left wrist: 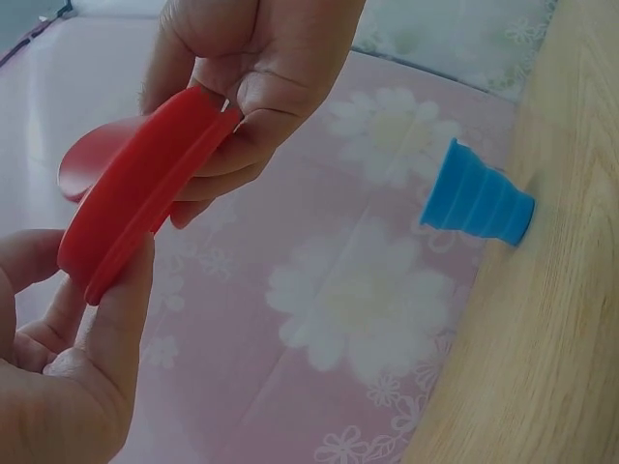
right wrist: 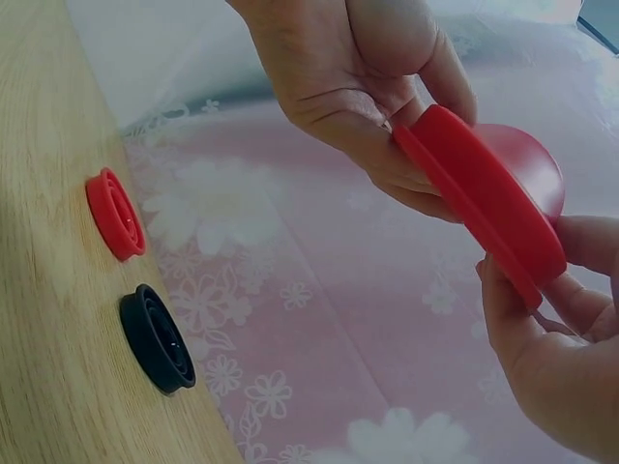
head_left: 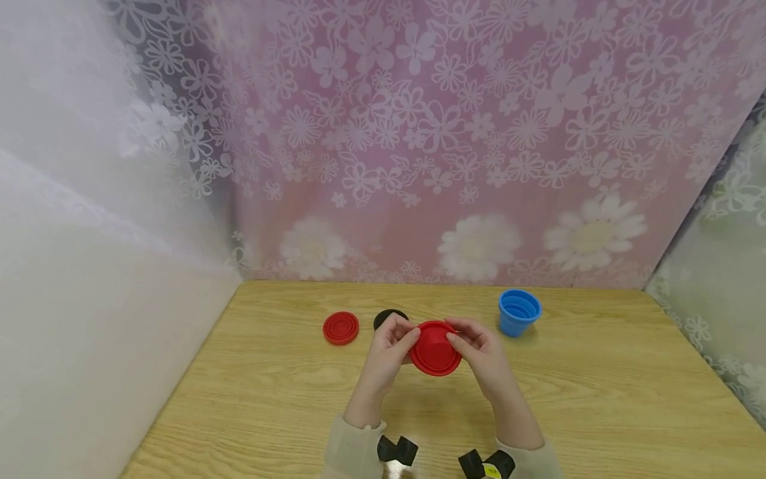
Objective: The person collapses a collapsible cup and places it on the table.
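Both hands hold a red collapsible cup (head_left: 435, 349) in the air above the table, its round rim facing the head camera. My left hand (head_left: 383, 362) pinches one side of the rim, with the thumb on the near face. Opposite it, my right hand (head_left: 486, 360) pinches the other side in the same manner. From the wrist views, the cup (left wrist: 145, 188) appears as a shallow ring with a smooth bulge (right wrist: 527, 164) sticking out on the side away from the rim. Some fingertips are hidden behind the cup.
Behind the left hand lies a black collapsed cup (head_left: 387, 315), partly covered by that hand. A second red cup (head_left: 341, 328) lies flat to its left. An expanded blue cup (head_left: 518, 313) stands upright at the right. A flowered curtain (head_left: 389, 166) borders the wooden table (head_left: 251, 392).
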Demonstrator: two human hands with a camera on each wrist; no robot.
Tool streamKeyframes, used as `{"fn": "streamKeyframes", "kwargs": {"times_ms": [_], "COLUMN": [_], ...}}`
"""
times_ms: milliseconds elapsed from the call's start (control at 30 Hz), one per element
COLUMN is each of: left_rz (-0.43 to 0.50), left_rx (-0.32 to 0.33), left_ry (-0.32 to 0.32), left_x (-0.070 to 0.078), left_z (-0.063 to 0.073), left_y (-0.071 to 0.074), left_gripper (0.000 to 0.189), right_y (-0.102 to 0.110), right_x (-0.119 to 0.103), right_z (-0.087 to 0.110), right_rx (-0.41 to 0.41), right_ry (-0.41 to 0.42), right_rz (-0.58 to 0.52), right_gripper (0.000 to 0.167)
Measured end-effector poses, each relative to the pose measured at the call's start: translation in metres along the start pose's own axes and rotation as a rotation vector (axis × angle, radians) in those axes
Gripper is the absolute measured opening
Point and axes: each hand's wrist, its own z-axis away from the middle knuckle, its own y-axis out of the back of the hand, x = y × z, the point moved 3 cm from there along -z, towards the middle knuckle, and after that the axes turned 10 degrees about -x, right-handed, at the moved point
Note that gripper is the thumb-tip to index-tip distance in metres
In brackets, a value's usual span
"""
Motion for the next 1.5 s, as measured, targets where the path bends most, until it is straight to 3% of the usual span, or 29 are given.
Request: {"fn": "streamKeyframes", "kwargs": {"times_ms": [267,667,800,1000,1167,1333,1500], "left_rz": [0.005,-0.01,-0.007,-0.017,-0.01,0.017,0.008], "left_rx": [-0.034,-0.062,-0.054,-0.017,-0.04,-0.067,-0.058], "left_ry": [0.007,0.02,0.005,-0.043,-0.095,-0.112,-0.116], "left_x": [0.0,0.0,0.001,-0.016,-0.021,-0.015,-0.004], "left_z": [0.0,0.001,0.001,-0.004,-0.005,-0.005,-0.003], "left_y": [-0.001,-0.002,-0.003,0.006,0.007,0.003,-0.002], "left_gripper": [0.006,0.022,0.025,0.022,0.025,0.024,0.024], "right_y": [0.001,0.003,0.002,0.001,0.002,0.003,0.005], "right_x": [0.001,0.003,0.001,0.002,0.005,0.005,0.005], "right_z": [0.001,0.002,0.001,0.001,0.001,0.001,0.0], "right_rx": [-0.022,-0.019,-0.018,-0.02,0.015,0.047,0.025], "right_ry": [-0.011,-0.037,-0.039,-0.03,-0.039,-0.064,-0.067], "right_rz": [0.009,0.001,0.001,-0.031,-0.04,-0.025,0.003], "right_gripper": [0.03,0.031,0.029,0.025,0.028,0.033,0.032]}}
